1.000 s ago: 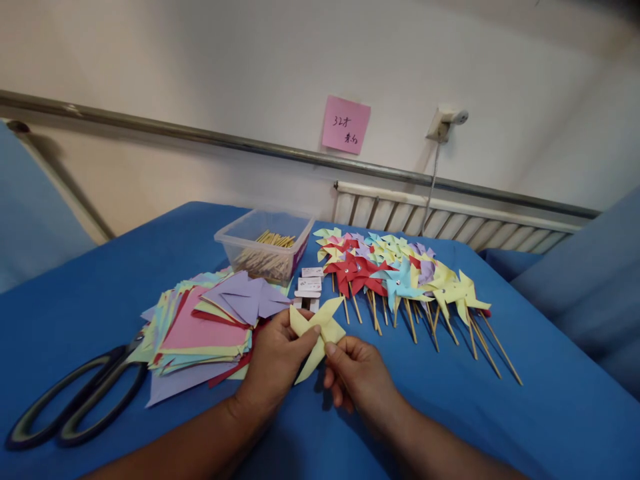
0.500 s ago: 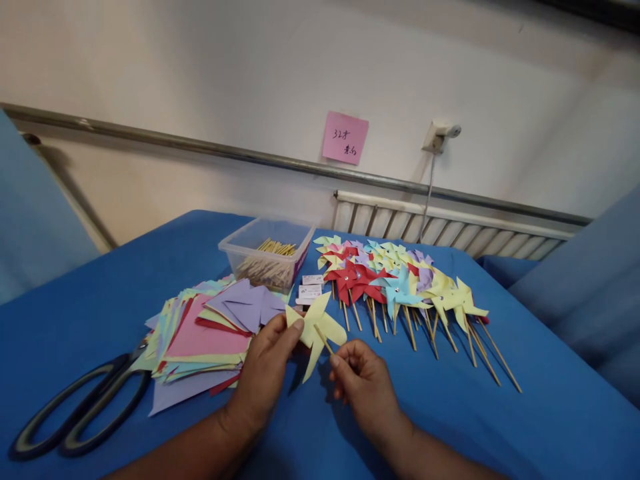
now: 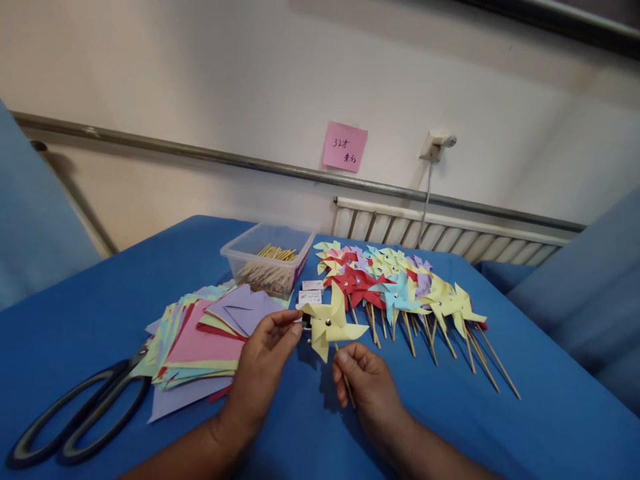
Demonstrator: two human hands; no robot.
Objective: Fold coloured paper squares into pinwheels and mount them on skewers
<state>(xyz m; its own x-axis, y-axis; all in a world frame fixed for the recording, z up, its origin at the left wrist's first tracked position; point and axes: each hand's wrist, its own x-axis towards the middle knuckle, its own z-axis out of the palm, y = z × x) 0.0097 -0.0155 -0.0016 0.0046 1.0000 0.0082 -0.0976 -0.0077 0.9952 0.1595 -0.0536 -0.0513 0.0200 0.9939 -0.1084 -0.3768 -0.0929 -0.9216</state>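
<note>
Pinwheel [image 3: 338, 331] in yellow paper, held up over the near middle of the blue cloth [image 3: 320, 447].
The right hand [image 3: 369, 381] pinches its stick [image 3: 349, 390]; the left hand [image 3: 266, 353] has thumb and forefinger nearly together at the left blade, whether gripping it cannot be told. This looks like a check of the joined piece; the next move likely calls for a firm stick grip and blades left free. Half a second ago its back showed; now the central stud [image 3: 328, 323] does. Farther right lie other pinwheels [image 3: 367, 288].
</note>
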